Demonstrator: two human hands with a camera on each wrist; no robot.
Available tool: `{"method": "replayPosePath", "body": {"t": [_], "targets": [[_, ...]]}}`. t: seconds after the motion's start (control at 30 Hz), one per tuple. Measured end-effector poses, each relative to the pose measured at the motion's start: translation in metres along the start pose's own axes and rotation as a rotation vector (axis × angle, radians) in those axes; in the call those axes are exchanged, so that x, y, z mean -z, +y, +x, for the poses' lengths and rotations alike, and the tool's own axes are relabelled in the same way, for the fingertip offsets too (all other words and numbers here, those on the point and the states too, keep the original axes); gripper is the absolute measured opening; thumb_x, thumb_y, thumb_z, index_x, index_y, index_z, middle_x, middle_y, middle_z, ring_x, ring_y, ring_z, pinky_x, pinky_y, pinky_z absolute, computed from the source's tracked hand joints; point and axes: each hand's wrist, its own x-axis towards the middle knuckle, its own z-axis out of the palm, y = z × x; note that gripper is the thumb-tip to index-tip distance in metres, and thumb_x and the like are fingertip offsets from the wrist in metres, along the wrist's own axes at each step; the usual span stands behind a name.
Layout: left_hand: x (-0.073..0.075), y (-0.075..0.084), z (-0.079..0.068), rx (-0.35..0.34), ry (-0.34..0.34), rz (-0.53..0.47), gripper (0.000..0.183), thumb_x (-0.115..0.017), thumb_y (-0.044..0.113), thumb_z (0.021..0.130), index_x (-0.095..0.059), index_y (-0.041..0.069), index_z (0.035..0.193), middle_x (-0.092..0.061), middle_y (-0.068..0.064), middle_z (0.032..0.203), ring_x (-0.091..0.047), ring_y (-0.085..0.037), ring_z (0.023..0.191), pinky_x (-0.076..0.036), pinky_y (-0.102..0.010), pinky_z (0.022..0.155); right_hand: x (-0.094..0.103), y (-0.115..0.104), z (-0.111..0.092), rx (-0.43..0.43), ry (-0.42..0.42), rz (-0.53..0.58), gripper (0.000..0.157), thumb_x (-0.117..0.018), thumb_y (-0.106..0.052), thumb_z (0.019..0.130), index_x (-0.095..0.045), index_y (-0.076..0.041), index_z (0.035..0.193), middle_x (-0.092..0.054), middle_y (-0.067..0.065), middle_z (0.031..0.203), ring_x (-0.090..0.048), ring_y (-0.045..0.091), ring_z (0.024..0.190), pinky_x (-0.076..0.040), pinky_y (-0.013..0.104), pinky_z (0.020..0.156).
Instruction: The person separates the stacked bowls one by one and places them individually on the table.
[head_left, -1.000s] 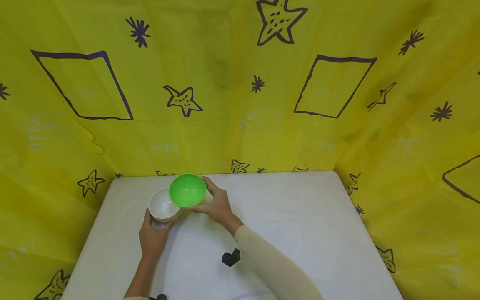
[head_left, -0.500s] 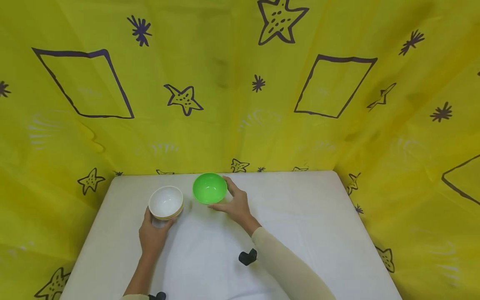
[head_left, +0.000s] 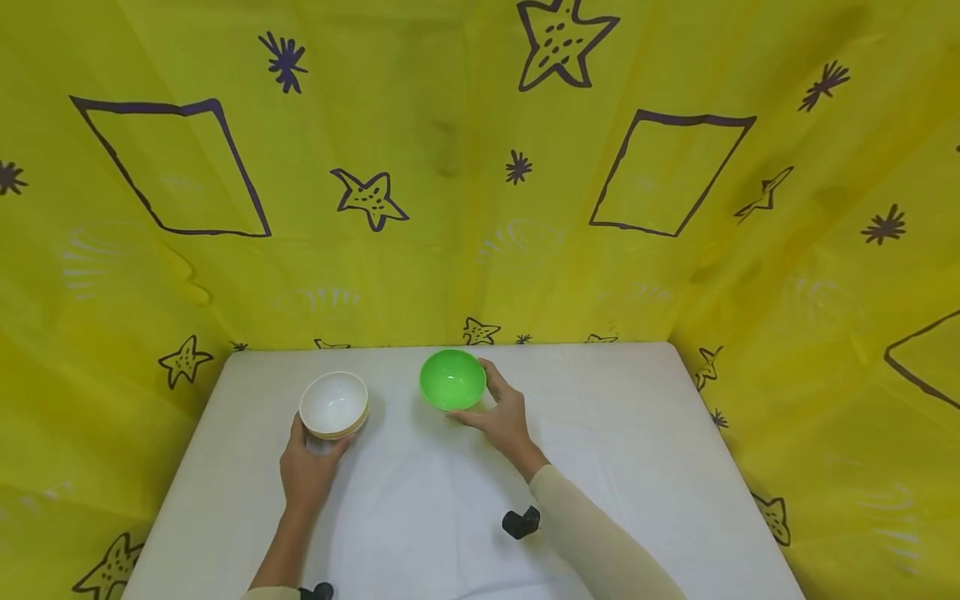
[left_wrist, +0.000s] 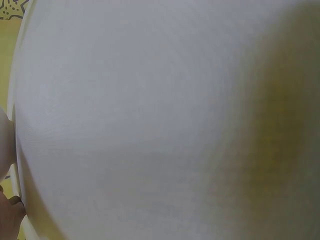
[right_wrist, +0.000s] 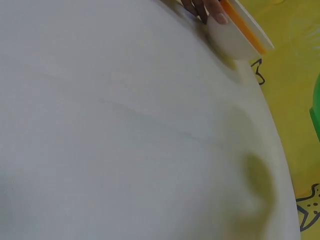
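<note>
On the left of the head view my left hand [head_left: 306, 475] grips a small stack of nested bowls [head_left: 333, 404], white inside with a yellow-orange band near the rim. In the right wrist view the stack's pale underside and orange band show, with left fingertips [right_wrist: 218, 14] against its side. My right hand [head_left: 504, 421] pinches a bright green bowl [head_left: 452, 380] between thumb and fingers at its right side. It faces up, apart from the stack, over the table's back part. A sliver of the green bowl [right_wrist: 316, 107] enters the right wrist view's edge; the right fingers are hidden there.
A white-covered table [head_left: 637, 467] lies beneath both hands. Yellow curtain [head_left: 450, 275] with drawn stars and frames hangs behind it and at both sides. Black wrist devices [head_left: 521, 522] sit at the forearms.
The right hand has carried the green bowl rightward, from overlapping the white-lined stack to well apart from it. My left hand and its stack have stayed almost in place.
</note>
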Motion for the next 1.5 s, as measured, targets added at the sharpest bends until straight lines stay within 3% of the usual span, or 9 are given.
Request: {"method": "replayPosePath", "body": {"t": [0.23, 0.43, 0.8, 1.13, 1.37, 1.5], "targets": [[0.0, -0.002, 0.002, 0.009, -0.008, -0.009, 0.103, -0.097, 0.015, 0.074, -0.04, 0.0, 0.158, -0.046, -0.031, 0.154, -0.041, -0.051, 0.145, -0.034, -0.062, 0.118, 0.01, 0.007, -0.002, 0.008, 0.068, 0.043, 0.099, -0.101, 0.0, 0.062, -0.054, 0.001, 0.149, -0.058, 0.018, 0.149, -0.049, 0.04, 0.143, -0.04, 0.058, 0.114], [-0.001, -0.002, 0.002, 0.011, -0.009, -0.012, 0.104, -0.098, 0.017, 0.074, -0.041, 0.0, 0.158, -0.046, -0.031, 0.154, -0.042, -0.05, 0.145, -0.035, -0.062, 0.118, 0.017, 0.012, -0.005, -0.029, 0.078, 0.013, 0.097, -0.101, -0.006, 0.065, -0.055, -0.004, 0.15, -0.059, 0.013, 0.15, -0.049, 0.033, 0.144, -0.04, 0.052, 0.116], [0.001, 0.002, 0.0, 0.025, -0.014, -0.002, 0.104, -0.098, 0.018, 0.074, -0.04, 0.002, 0.159, -0.046, -0.03, 0.155, -0.041, -0.05, 0.145, -0.035, -0.062, 0.118, 0.028, 0.022, -0.014, -0.069, 0.112, -0.006, 0.092, -0.101, -0.012, 0.068, -0.057, -0.009, 0.148, -0.06, 0.009, 0.148, -0.05, 0.028, 0.143, -0.04, 0.055, 0.116], [0.0, -0.002, 0.001, 0.024, -0.006, 0.0, 0.104, -0.098, 0.018, 0.074, -0.041, 0.003, 0.159, -0.047, -0.029, 0.155, -0.041, -0.049, 0.146, -0.034, -0.061, 0.118, 0.041, 0.028, -0.015, -0.113, 0.163, -0.04, 0.095, -0.098, 0.003, 0.066, -0.051, 0.006, 0.148, -0.055, 0.024, 0.149, -0.047, 0.042, 0.143, -0.037, 0.061, 0.116], [0.0, -0.003, 0.002, 0.026, -0.007, -0.003, 0.105, -0.098, 0.019, 0.075, -0.039, 0.002, 0.16, -0.046, -0.029, 0.156, -0.04, -0.049, 0.146, -0.033, -0.061, 0.119, 0.053, 0.035, -0.018, -0.12, 0.158, -0.039, 0.092, -0.1, -0.013, 0.069, -0.055, -0.009, 0.149, -0.059, 0.009, 0.15, -0.049, 0.029, 0.145, -0.037, 0.056, 0.118], [-0.001, -0.005, 0.002, 0.029, -0.008, 0.003, 0.103, -0.098, 0.02, 0.075, -0.04, 0.005, 0.16, -0.047, -0.027, 0.156, -0.041, -0.047, 0.147, -0.033, -0.06, 0.12, 0.058, 0.039, -0.02, -0.119, 0.17, -0.025, 0.091, -0.1, -0.012, 0.07, -0.055, -0.008, 0.149, -0.059, 0.009, 0.151, -0.048, 0.03, 0.145, -0.036, 0.056, 0.119]]}}
